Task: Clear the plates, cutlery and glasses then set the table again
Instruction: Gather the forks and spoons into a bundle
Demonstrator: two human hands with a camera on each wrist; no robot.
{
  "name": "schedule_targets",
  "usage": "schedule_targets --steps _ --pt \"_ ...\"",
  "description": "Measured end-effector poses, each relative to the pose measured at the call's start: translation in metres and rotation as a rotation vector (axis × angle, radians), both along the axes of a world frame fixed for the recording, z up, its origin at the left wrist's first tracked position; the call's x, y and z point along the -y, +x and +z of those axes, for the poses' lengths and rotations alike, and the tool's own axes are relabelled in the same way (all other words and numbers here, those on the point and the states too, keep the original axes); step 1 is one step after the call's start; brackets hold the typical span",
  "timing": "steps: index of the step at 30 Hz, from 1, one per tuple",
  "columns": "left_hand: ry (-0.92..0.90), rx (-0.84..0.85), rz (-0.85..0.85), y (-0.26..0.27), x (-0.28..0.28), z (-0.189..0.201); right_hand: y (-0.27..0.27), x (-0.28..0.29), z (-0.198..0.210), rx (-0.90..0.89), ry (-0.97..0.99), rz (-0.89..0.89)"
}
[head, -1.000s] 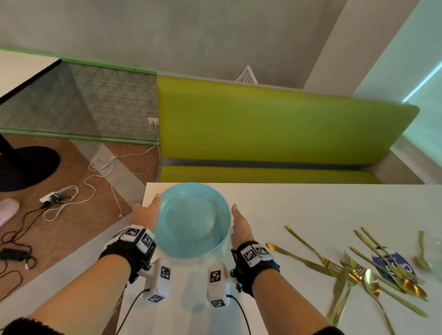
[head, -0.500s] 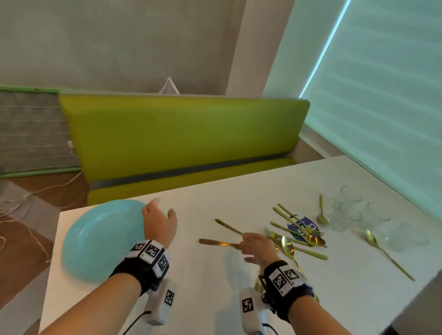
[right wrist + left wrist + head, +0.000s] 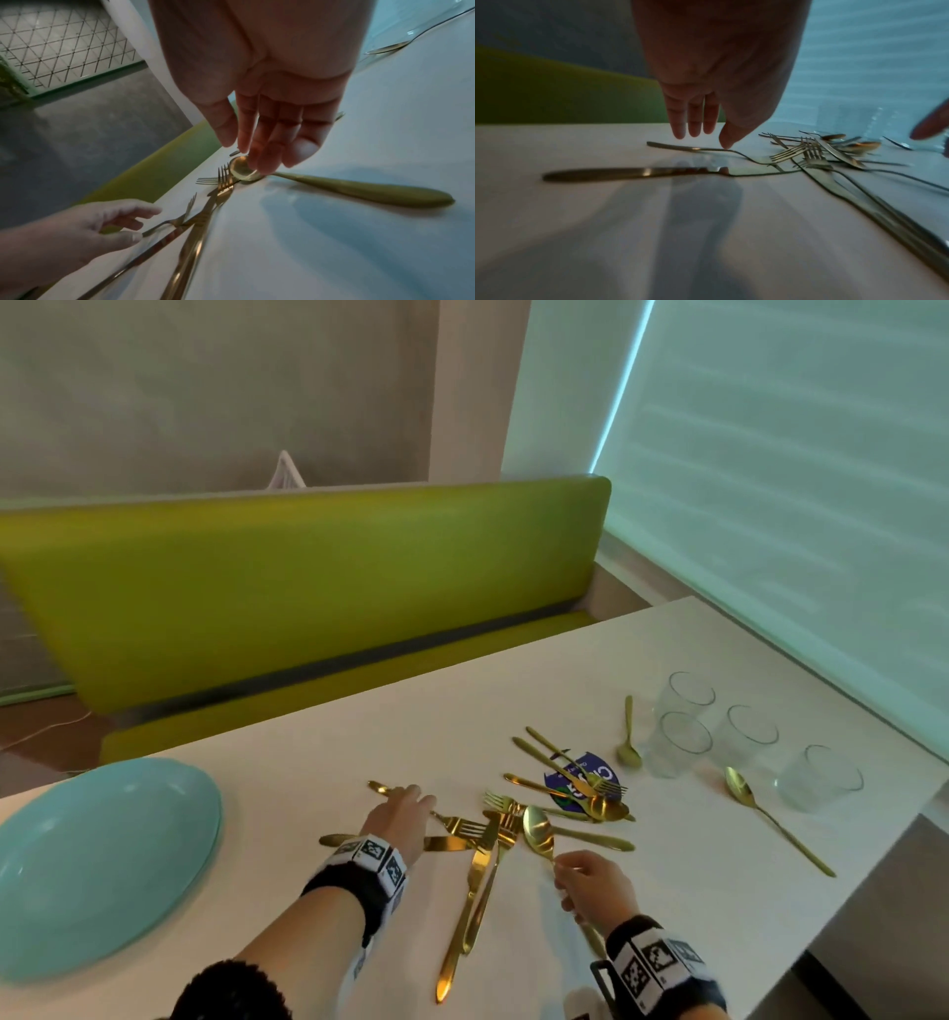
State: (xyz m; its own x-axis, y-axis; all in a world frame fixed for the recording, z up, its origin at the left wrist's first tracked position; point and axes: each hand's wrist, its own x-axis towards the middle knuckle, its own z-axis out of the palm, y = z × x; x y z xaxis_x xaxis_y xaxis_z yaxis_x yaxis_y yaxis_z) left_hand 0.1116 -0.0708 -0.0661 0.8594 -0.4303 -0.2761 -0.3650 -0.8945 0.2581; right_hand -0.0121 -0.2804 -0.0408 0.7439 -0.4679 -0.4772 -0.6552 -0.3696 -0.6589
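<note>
A light blue plate (image 3: 102, 860) lies at the table's left end with no hand on it. Gold cutlery is scattered across the middle. My left hand (image 3: 411, 801) reaches down over a fork (image 3: 457, 824). In the left wrist view its fingers (image 3: 689, 121) point straight down and its thumb tip touches the fork's handle (image 3: 680, 147), beyond a knife (image 3: 603, 174). My right hand (image 3: 570, 870) hovers over a spoon (image 3: 538, 829), whose handle is hidden beneath it. In the right wrist view its straight fingers (image 3: 267, 142) are at the spoon's bowl (image 3: 243, 169).
Several clear glasses (image 3: 685, 742) stand at the far right of the white table (image 3: 359, 742), with two more spoons beside them. More forks and a spoon lie over a blue sticker (image 3: 585, 778). A green bench (image 3: 308, 588) runs behind the table.
The view has swung right. My left hand has left the plate and moved to the fork. My right hand has shifted from the knife to the spoon.
</note>
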Motion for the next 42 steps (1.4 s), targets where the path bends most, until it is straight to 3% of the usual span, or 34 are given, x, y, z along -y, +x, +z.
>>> schedule_targets --steps 3,8,15,16,22,29,32,42 --pt "0.046 -0.016 -0.03 0.006 0.01 -0.01 0.004 0.004 -0.006 -0.016 -0.052 0.067" --pt "0.05 0.115 -0.05 0.016 0.014 -0.021 0.01 0.002 -0.016 -0.037 -0.09 0.158" --pt "0.124 0.154 -0.124 0.024 0.003 0.0 0.024 -0.016 -0.02 -0.057 -0.106 0.249" --pt "0.109 0.239 -0.109 0.026 -0.001 0.001 0.027 -0.019 -0.02 -0.06 -0.102 0.247" --pt "-0.37 0.169 0.236 0.029 -0.006 0.03 0.041 -0.041 -0.024 -0.173 -0.129 0.218" --pt "-0.869 -0.238 0.617 0.011 0.0 0.049 0.05 -0.052 -0.037 -0.277 -0.21 0.16" --pt "-0.951 -0.357 0.665 0.002 0.001 0.049 0.05 -0.053 -0.037 -0.294 -0.207 0.131" --pt "-0.995 -0.519 0.687 -0.008 0.008 0.044 0.052 -0.047 -0.022 -0.314 -0.136 0.115"
